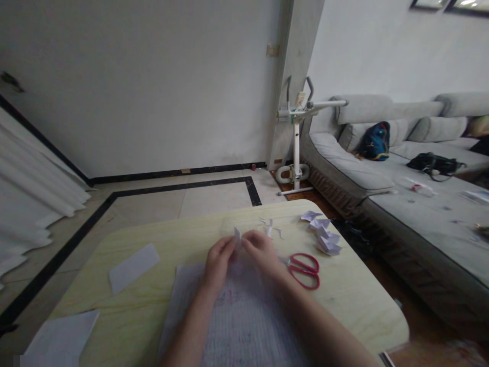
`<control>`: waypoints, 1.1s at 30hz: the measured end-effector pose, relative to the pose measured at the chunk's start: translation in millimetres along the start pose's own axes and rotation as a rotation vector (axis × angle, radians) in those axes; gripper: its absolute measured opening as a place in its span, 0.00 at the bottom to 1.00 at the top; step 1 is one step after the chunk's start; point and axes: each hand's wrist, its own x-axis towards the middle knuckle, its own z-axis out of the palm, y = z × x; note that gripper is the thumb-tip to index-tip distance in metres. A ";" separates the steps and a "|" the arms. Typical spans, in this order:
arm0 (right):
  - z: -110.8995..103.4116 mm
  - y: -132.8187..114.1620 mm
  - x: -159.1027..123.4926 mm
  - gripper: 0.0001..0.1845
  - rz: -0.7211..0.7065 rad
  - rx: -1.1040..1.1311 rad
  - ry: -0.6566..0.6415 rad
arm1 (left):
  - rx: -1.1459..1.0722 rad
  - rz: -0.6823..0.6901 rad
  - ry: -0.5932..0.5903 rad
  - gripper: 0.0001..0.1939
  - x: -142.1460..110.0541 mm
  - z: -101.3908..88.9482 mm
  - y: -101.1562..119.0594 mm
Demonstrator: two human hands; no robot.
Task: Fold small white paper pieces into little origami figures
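Observation:
Between the fingers of both hands a small folded piece of white paper (237, 235) stands upright. My left hand (219, 256) pinches it from the left, and my right hand (263, 251) grips its right side. Below them lies a large written sheet (240, 321), partly covered by my forearms. Red-handled scissors (305, 270) rest just right of my right hand, their blades mostly hidden behind it. Thin paper scraps (270, 228) lie beyond my right hand. Several folded paper shapes (326, 237) sit in a row near the table's right edge.
The pale wooden table (141, 316) has rounded corners. A white paper rectangle (133, 267) lies on its left, with more white paper (63, 336) at the near left corner. Beyond stand a white exercise machine (296, 148) and a grey sofa (412, 214) on the right.

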 end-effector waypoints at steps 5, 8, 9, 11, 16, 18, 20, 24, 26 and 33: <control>1.6 7.8 1.5 0.08 -0.014 -0.103 -0.018 | 0.080 0.025 0.037 0.13 1.0 -1.8 3.5; 2.2 9.1 0.7 0.07 -0.015 -0.121 -0.018 | 0.135 0.049 0.048 0.13 1.7 -1.3 4.5; 2.3 8.7 0.3 0.07 -0.015 -0.124 -0.011 | 0.150 0.058 0.050 0.13 1.7 -0.8 4.1; 2.3 7.6 -0.4 0.07 -0.010 -0.130 0.012 | 0.173 0.079 0.062 0.13 1.2 0.7 1.8; 2.7 8.1 -0.8 0.08 0.025 -0.145 0.074 | 0.279 0.166 0.044 0.16 0.3 2.0 -8.4; 3.0 9.6 -0.5 0.07 0.032 -0.148 0.077 | 0.314 0.174 0.023 0.18 1.2 1.0 -10.7; 3.4 10.5 0.1 0.05 0.027 -0.135 0.068 | 0.305 0.160 0.020 0.19 2.6 -0.5 -10.6; 3.5 9.7 1.8 0.07 0.037 -0.040 0.039 | 0.287 0.167 0.022 0.17 5.0 -2.9 -7.6; 3.3 8.6 2.4 0.10 0.065 0.001 0.023 | 0.296 0.180 0.021 0.17 5.4 -3.6 -7.4; 3.9 7.4 2.7 0.10 0.078 0.014 0.014 | 0.371 0.212 0.026 0.17 2.1 -3.4 -7.8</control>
